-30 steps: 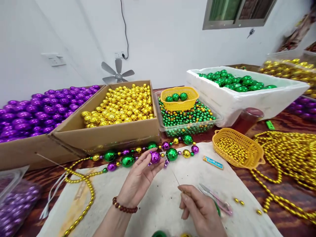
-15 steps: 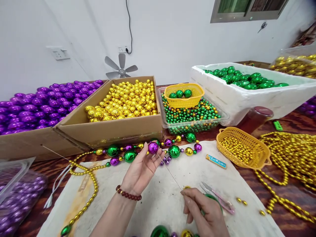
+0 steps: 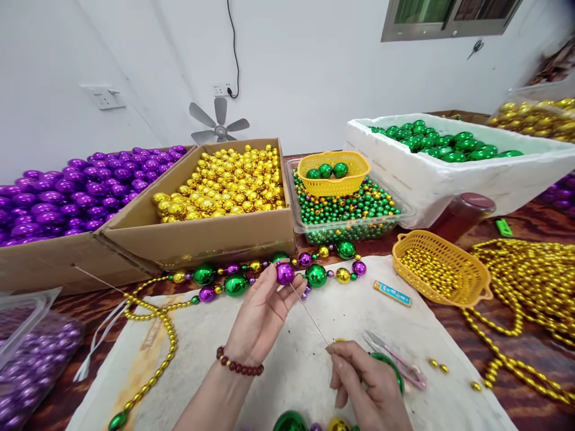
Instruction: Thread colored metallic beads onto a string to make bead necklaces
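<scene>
Our half-curled left hand (image 3: 260,312) grips a purple bead (image 3: 285,273), seemingly steadying it at the needle (image 3: 310,315) our right hand (image 3: 366,378) pinches.

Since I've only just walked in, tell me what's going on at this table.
A person holds a purple bead in the fingertips of the left hand. The right hand pinches a thin needle that slants up to the bead; whether its tip is inside can't be told. Beyond the hands, a strand of mixed beads lies before a cardboard box of gold beads.
</scene>
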Motion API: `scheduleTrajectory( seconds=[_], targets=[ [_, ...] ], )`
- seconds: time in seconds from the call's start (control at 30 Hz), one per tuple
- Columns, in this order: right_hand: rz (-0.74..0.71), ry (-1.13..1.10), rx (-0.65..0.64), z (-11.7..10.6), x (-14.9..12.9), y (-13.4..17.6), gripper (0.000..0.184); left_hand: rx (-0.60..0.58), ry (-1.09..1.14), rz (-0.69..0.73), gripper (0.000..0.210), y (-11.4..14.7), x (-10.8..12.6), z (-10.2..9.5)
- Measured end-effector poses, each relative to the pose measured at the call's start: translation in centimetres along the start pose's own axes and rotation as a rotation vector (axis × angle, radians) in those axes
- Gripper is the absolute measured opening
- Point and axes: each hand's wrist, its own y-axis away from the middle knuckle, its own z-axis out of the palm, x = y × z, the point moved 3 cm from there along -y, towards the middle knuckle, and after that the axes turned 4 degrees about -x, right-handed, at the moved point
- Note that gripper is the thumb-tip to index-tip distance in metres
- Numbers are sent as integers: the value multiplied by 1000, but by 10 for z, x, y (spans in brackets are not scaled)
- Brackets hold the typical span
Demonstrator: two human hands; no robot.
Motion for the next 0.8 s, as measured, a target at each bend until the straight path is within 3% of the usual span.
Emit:
scheduleTrajectory(
  seconds=[0.23, 0.47, 0.53, 0.6, 0.73, 0.8],
  targets=[
    [27, 13, -20, 4, 0, -3, 30, -52, -144, -22, 30, 26, -21, 10],
    [-3, -58, 36, 1, -4, -7, 29, -77, -509, -130, 33, 43, -43, -7],
    [12, -125, 64, -1, -1, -8, 31, -86, -639, -97, 31, 31, -34, -8],
    [27, -201, 88, -1, 4, -9, 33, -114, -799, 24, 28, 9, -18, 0],
    [58, -328, 180, 8, 19, -9, 41, -290, -1210, 458, 20, -55, 13, 51],
    [85, -345, 252, 15, 29, -9, 44, -369, -1429, 605, 22, -96, 18, 81]
  ],
)
